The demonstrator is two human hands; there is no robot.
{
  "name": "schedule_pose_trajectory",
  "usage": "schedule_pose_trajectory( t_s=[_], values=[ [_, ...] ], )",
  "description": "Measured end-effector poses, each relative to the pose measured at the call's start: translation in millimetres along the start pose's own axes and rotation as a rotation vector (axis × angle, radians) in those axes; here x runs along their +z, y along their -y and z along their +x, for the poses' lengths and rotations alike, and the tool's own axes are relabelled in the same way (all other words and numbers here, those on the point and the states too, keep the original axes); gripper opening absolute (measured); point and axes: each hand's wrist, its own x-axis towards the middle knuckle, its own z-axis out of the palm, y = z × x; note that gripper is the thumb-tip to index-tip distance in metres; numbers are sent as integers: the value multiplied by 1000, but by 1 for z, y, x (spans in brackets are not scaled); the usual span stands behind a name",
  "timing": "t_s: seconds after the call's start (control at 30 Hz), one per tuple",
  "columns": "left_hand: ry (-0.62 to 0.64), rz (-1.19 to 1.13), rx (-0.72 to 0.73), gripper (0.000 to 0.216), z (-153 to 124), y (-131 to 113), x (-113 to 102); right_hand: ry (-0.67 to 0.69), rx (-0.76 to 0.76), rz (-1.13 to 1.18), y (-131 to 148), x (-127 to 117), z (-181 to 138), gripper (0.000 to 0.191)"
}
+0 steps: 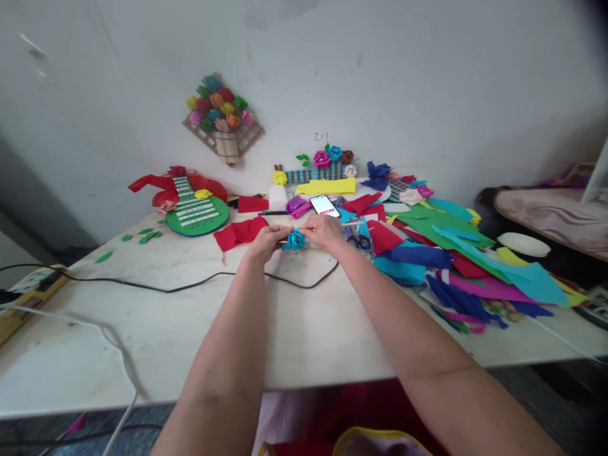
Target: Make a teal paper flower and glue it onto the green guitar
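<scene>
A turquoise paper flower (pixel 296 239) is between my two hands, above the middle of the table. My left hand (pixel 268 240) is closed on its left side, the fingers at the petals. On the other side my right hand (pixel 323 232) is closed at the flower's upper right, and a thin wooden stick (pixel 352 223) points out to the right from it. Just beyond the right hand lies a phone (pixel 325 205) with its screen lit. Black-handled scissors (pixel 360 241) rest close to that hand. Left of my left hand is a red paper piece (pixel 240 232).
Coloured paper sheets (pixel 427 221) are heaped on the right. A green paper guitar (pixel 197 214) stands back left, near green leaf cut-outs (pixel 150 237). A black cable (pixel 168 290) crosses the table (pixel 190 342) to a yellow power strip (pixel 35 301). Behind rises the wall (pixel 403 76).
</scene>
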Motion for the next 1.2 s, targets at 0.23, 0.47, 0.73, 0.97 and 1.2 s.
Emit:
schedule_pose_trajectory(
  t_s=[0.23, 0.47, 0.73, 0.97, 1.2],
  values=[
    [-14, 8, 7, 34, 0, -1, 1, 7, -56, -86, 1, 3, 2, 27],
    [-42, 31, 43, 31, -1, -1, 1, 7, -133, -115, 4, 1, 1, 29],
    [-63, 64, 76, 34, 0, -1, 1, 48, -103, -55, -4, 2, -1, 29],
    [-41, 113, 137, 37, -1, -3, 7, 151, -91, -95, -6, -5, 1, 31],
    [-78, 151, 158, 38, 0, -3, 9, 124, -118, -160, -3, -5, -2, 34]
  ],
)
